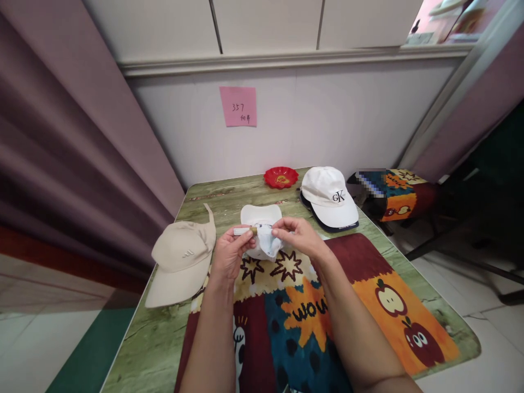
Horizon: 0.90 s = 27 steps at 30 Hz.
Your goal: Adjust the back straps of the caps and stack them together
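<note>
My fingers (pixel 244 238) are on a small cap (pixel 261 214), white at the brim and palest blue in its cloth, with tiny dark marks. I see a beige cap (pixel 176 248) with short slanted strokes, and a white cap (pixel 321 185) with black and grey lettering over a dark cap (pixel 327 224). The dish (pixel 281 170) is red with a gold centre. My desk (pixel 143 349) is green wood grain, its mat (pixel 364 256) blocked in maroon, teal, orange and cream. The note (pixel 238 98) is pink, the curtain (pixel 123 120) mauve.

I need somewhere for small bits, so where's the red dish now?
In the head view, the red dish sits near the far edge of the table, just right of centre, left of the white cap.
</note>
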Tool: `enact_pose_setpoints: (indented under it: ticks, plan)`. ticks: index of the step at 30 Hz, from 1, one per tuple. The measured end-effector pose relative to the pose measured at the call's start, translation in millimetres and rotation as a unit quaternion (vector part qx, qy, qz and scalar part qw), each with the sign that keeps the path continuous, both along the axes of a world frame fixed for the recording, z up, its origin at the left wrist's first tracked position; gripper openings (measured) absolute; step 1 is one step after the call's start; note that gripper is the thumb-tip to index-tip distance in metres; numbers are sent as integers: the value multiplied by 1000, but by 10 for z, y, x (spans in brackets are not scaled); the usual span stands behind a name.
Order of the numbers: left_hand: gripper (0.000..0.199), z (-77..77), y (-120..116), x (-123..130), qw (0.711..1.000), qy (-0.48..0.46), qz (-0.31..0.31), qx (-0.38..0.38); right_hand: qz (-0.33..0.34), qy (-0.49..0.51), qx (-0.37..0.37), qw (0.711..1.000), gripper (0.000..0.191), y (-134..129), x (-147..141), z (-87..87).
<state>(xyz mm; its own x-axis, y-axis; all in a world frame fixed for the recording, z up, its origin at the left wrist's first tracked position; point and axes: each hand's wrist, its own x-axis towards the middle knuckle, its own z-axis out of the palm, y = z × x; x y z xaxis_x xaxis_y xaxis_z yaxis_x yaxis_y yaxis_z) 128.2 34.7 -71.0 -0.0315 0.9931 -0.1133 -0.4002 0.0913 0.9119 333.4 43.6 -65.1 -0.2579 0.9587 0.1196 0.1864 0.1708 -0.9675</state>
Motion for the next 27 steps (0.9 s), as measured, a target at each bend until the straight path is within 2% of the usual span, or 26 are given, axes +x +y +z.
enact_pose_setpoints:
  ticks: [7,12,18,24,27]
  plan:
    - [35,-9,11,-17,999,19,12,24,-19,-18,22,999,18,-33,-121,5]
    - [27,-6,-8,-18,991,91,43,83,-26,-21,21,999,16,-46,-138,17]
    - [38,24,-43,-38,993,96,-39,65,-17,-1,20,1000,19,-36,-153,3]
    - [37,-44,-25,-139,977,192,-53,73,-31,-15,30,999,18,-35,-143,3]
    - [36,-64,-14,-178,965,240,-29,99,-31,-15,33,999,17,-33,-144,4]
